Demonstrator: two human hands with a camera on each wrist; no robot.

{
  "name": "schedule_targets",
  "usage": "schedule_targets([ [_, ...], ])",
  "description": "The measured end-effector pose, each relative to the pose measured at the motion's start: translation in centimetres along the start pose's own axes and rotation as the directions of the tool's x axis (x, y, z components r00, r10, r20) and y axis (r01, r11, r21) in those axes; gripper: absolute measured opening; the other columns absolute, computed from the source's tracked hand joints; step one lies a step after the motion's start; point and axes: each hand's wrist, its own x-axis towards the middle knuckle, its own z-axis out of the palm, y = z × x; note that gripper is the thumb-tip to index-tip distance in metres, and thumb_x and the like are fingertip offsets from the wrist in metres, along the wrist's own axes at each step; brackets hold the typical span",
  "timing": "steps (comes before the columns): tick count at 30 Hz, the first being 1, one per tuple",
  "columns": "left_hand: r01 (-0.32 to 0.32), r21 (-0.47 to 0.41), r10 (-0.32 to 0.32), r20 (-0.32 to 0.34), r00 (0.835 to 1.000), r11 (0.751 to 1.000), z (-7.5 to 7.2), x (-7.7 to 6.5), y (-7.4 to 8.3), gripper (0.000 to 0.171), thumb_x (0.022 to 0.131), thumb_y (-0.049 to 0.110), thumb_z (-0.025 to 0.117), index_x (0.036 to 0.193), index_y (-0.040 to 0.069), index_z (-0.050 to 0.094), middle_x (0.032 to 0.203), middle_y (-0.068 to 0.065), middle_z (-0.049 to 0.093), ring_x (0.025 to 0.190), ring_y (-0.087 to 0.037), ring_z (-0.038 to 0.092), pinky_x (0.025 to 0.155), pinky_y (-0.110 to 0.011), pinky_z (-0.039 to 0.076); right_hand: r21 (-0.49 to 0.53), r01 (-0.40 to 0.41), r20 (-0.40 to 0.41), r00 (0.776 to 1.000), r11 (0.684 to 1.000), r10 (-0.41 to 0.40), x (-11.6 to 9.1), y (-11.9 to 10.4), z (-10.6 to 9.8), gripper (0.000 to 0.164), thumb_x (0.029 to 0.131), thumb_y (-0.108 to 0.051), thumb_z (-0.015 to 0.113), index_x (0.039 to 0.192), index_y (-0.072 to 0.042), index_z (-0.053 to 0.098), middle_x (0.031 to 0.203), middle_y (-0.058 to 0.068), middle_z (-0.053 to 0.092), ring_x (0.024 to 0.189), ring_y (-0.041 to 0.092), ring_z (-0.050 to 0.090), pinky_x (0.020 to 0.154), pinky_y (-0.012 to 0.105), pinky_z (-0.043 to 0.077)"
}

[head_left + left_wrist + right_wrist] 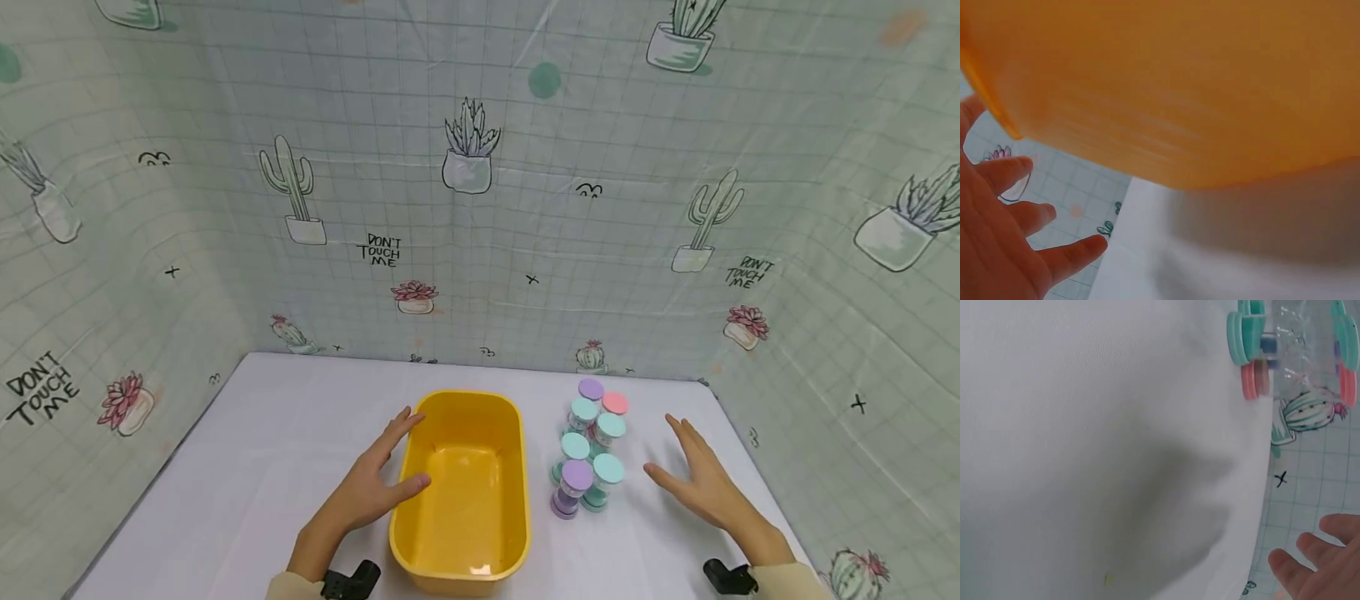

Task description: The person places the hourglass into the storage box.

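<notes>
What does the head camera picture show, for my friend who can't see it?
A person's open left hand is beside a yellow tub on a white table, and their open right hand is to the right of clear jars lidded in purple, mint and pink. Behind hangs a cactus-print cloth.

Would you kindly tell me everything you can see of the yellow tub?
The yellow tub is deep and open-topped, oblong with rounded corners, a lipped rim and glossy walls that look like plastic. It stands upright on the white table, left of the lidded jars, with nothing showing inside. The left hand overlaps its rim in the head view; contact is unclear.
</notes>
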Motion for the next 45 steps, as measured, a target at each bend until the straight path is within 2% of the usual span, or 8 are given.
schedule_targets([
  [5,-0.002,-0.018,0.001,-0.022,1.0,1.0,0.5,-0.1,-0.2,0.071,0.095,0.037,0.071,0.158,0.029,0.039,0.172,-0.013,0.02,0.155,-0.044,0.024,0.11,-0.069,0.037,0.049,0.023,-0.004,1.0,0.999,-0.023,0.2,-0.9,0.8,0.092,0.095,-0.045,0.07,0.163,-0.007,0.022,0.163,0.036,0.024,0.147,0.058,0.025,0.109,0.077,0.025],
  [12,-0.129,-0.1,0.123,-0.065,0.99,0.987,0.8,0.1,-0.4,0.071,0.095,0.025,0.073,0.157,0.016,0.04,0.172,-0.008,0.021,0.154,-0.044,0.027,0.108,-0.069,0.039,0.079,0.027,-0.031,0.999,0.996,-0.025,0.1,-1.3,1.3,0.089,0.096,-0.042,0.068,0.162,-0.004,0.022,0.163,0.032,0.028,0.145,0.057,0.03,0.108,0.074,0.034],
  [18,-0.246,-0.137,0.239,-0.064,0.969,0.959,1.4,0.2,-1.0,0.057,0.097,0.014,0.068,0.151,0.021,0.052,0.171,-0.012,0.022,0.153,-0.041,0.025,0.106,-0.071,0.039,0.122,0.026,-0.046,0.999,0.992,-0.02,0.2,-1.9,1.7,0.085,0.098,-0.037,0.067,0.161,-0.001,0.023,0.162,0.032,0.03,0.141,0.055,0.038,0.103,0.07,0.042],
  [22,-0.299,-0.139,0.289,-0.088,0.953,0.944,1.8,0.4,-1.5,0.053,0.095,0.008,0.066,0.146,0.022,0.057,0.171,-0.01,0.026,0.156,-0.029,0.028,0.104,-0.072,0.039,0.139,0.003,-0.05,0.999,0.99,0.004,0.7,-2.3,1.9,0.085,0.099,-0.037,0.066,0.162,-0.003,0.021,0.163,0.031,0.029,0.139,0.054,0.041,0.104,0.067,0.044],
  [26,-0.334,-0.162,0.322,-0.096,0.942,0.929,2.1,0.6,-1.7,0.051,0.094,0.002,0.063,0.143,0.014,0.059,0.168,-0.014,0.028,0.155,-0.018,0.027,0.1,-0.08,0.037,0.174,-0.013,-0.049,0.999,0.985,0.022,1.5,-2.6,2.1,0.083,0.101,-0.036,0.064,0.163,-0.005,0.019,0.163,0.03,0.029,0.14,0.054,0.042,0.104,0.065,0.045],
  [34,-0.309,-0.195,0.301,-0.072,0.951,0.931,2.3,0.5,-1.8,0.047,0.094,0.003,0.06,0.141,0.005,0.056,0.167,-0.018,0.026,0.149,-0.055,0.022,0.094,-0.087,0.032,0.245,-0.014,-0.031,0.999,0.969,0.022,3.5,-2.8,2.0,0.079,0.103,-0.039,0.061,0.163,-0.008,0.021,0.161,0.029,0.034,0.139,0.052,0.046,0.106,0.062,0.045],
  [40,-0.301,-0.209,0.295,-0.057,0.954,0.931,2.4,0.6,-1.9,0.048,0.095,0.004,0.059,0.142,0.003,0.054,0.168,-0.019,0.022,0.148,-0.059,0.019,0.092,-0.09,0.028,0.224,0.006,-0.021,1.0,0.975,-0.002,5.3,-2.2,1.4,0.074,0.103,-0.039,0.061,0.161,-0.009,0.027,0.156,0.029,0.042,0.134,0.051,0.052,0.105,0.062,0.047],
  [45,-0.309,-0.21,0.304,-0.057,0.951,0.928,2.5,0.8,-2.1,0.048,0.095,0.003,0.058,0.143,0.002,0.053,0.169,-0.016,0.021,0.15,-0.058,0.017,0.095,-0.089,0.027,0.225,0.016,-0.007,1.0,0.974,-0.015,6.6,-1.7,1.0,0.067,0.102,-0.027,0.063,0.158,-0.006,0.033,0.15,0.033,0.048,0.13,0.052,0.056,0.101,0.06,0.05],
])
